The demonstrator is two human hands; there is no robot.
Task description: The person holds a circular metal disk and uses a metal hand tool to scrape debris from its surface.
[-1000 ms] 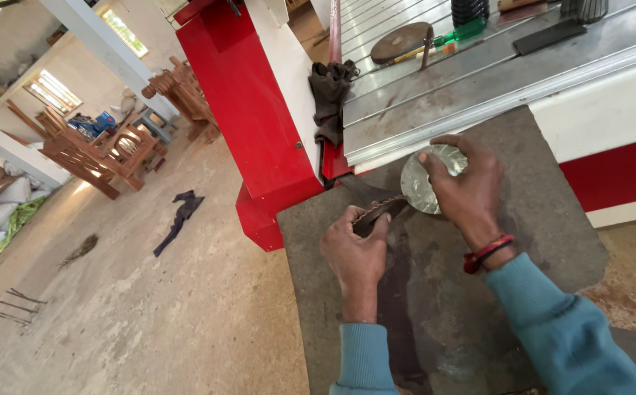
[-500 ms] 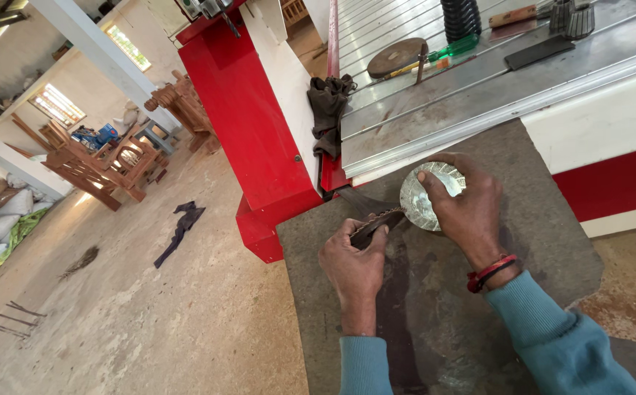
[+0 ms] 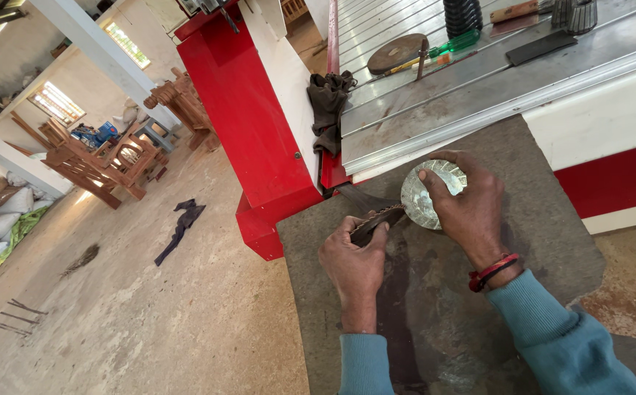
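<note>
over the grey stone slab (image 3: 552, 241), our left hand (image 3: 354, 263) pinches a dark toothed metal blade (image 3: 376, 219) shut; our right hand (image 3: 471, 212) closes around a shiny round ribbed metal disc (image 3: 424, 194) touching it.

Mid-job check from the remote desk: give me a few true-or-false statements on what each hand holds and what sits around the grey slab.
1. The right hand holds a round silvery disc. True.
2. The left hand is empty. False: it grips a dark flat tool whose tip reaches the disc.
3. The work is done over a grey slab. True.
4. A dark cloth lies on the slab. False: it hangs at the edge of the red machine frame.
5. The right wrist is bare. False: it wears a red band.
</note>
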